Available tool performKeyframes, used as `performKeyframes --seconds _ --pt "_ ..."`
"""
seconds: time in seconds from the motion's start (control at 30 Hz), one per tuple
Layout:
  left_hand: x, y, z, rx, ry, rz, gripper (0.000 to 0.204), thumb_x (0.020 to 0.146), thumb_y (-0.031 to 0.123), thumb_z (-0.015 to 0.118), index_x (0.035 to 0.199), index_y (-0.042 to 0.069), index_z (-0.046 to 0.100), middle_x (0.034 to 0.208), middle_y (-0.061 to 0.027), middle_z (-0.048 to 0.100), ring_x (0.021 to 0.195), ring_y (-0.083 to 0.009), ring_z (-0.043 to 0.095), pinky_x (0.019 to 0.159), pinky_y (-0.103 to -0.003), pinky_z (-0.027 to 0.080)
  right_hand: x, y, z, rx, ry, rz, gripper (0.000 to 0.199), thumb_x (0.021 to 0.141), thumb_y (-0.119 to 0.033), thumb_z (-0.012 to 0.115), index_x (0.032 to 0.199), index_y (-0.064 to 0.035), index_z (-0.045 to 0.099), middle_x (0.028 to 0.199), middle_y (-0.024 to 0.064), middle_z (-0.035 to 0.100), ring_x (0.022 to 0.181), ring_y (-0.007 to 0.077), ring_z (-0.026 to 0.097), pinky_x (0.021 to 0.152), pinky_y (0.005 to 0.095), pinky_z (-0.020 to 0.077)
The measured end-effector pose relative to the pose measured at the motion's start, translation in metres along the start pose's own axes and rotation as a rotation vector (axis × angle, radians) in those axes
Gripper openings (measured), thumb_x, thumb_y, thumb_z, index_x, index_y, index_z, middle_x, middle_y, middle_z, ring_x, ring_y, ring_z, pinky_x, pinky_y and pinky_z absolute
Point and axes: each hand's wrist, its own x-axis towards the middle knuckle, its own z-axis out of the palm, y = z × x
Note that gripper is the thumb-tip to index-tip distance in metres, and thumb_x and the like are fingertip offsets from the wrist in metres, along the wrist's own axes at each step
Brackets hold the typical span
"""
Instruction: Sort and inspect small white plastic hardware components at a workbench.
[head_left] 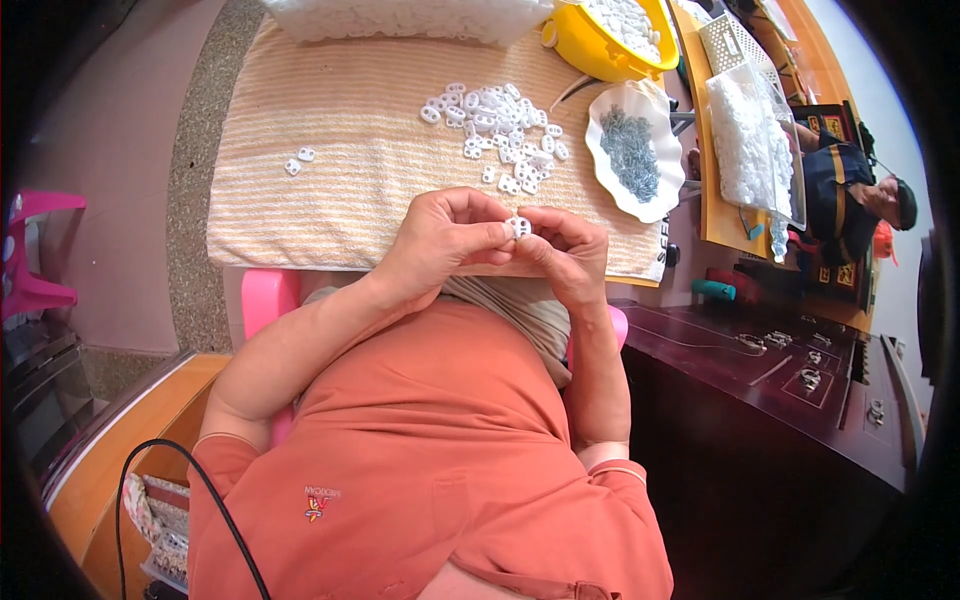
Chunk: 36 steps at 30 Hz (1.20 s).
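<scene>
Between my two hands, over the table's near edge, is a small white plastic piece with two dark holes [519,227]. The thumb and fingers of my left hand [435,240] pinch it from the left. My right hand [572,258] pinches it from the right, fingertips meeting those of the left. Beyond my hands lies a loose pile of similar white two-hole pieces [500,122]. A couple more white pieces [299,161] lie apart at the left. To the right of the pile, a white wavy-rimmed dish [655,207] holds many small grey metal parts [630,155], seemingly springs.
A striped towel [320,110] covers the table. At the far edge stand a clear container [400,18] and a yellow basin [585,50] of white pieces. Another clear container [750,150] sits on a side table at right. Beyond it is a person [850,200]. A pink stool [45,245] stands left.
</scene>
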Motion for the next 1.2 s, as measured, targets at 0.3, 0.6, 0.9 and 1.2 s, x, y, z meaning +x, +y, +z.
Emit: performKeyframes --seconds 0.3,0.6,0.9,1.2 --pt "-0.001 0.002 0.002 -0.058 0.02 -0.032 0.013 0.084 0.003 0.067 0.096 -0.001 0.063 0.089 -0.0075 0.066 0.077 -0.012 0.065 0.069 -0.023 0.057 0.0 0.001 -0.001 0.093 -0.011 0.014 0.027 0.084 0.007 0.065 0.11 0.0055 0.063 0.093 0.0136 0.069 0.083 0.0164 0.068 0.073 0.0256 0.0554" --pt "0.0 0.001 -0.001 -0.159 -0.043 -0.09 0.013 0.085 0.003 0.067 0.097 0.0 0.063 0.091 -0.0084 0.066 0.08 -0.014 0.066 0.071 -0.025 0.057 -0.002 -0.001 -0.001 0.194 -0.022 0.035 0.027 0.084 0.007 0.064 0.112 0.0067 0.061 0.096 0.0151 0.069 0.085 0.0181 0.068 0.076 0.0282 0.0568" --pt "0.002 -0.001 -0.003 -0.227 -0.17 -0.119 0.01 0.086 0.005 0.068 0.095 0.004 0.064 0.09 -0.0062 0.066 0.082 -0.014 0.066 0.072 -0.024 0.057 -0.003 -0.008 0.003 0.254 -0.062 -0.039 0.028 0.085 0.004 0.065 0.112 0.0085 0.06 0.098 0.0132 0.065 0.088 0.0184 0.067 0.075 0.0291 0.0594" --pt "0.002 0.001 0.0 -0.225 -0.218 -0.116 0.009 0.086 0.006 0.068 0.092 0.004 0.061 0.088 -0.0064 0.065 0.081 -0.0144 0.065 0.072 -0.025 0.056 0.0 -0.008 0.003 0.198 -0.105 -0.134 0.026 0.083 0.002 0.069 0.109 0.0054 0.064 0.095 0.0116 0.063 0.085 0.0171 0.065 0.073 0.0249 0.0556"
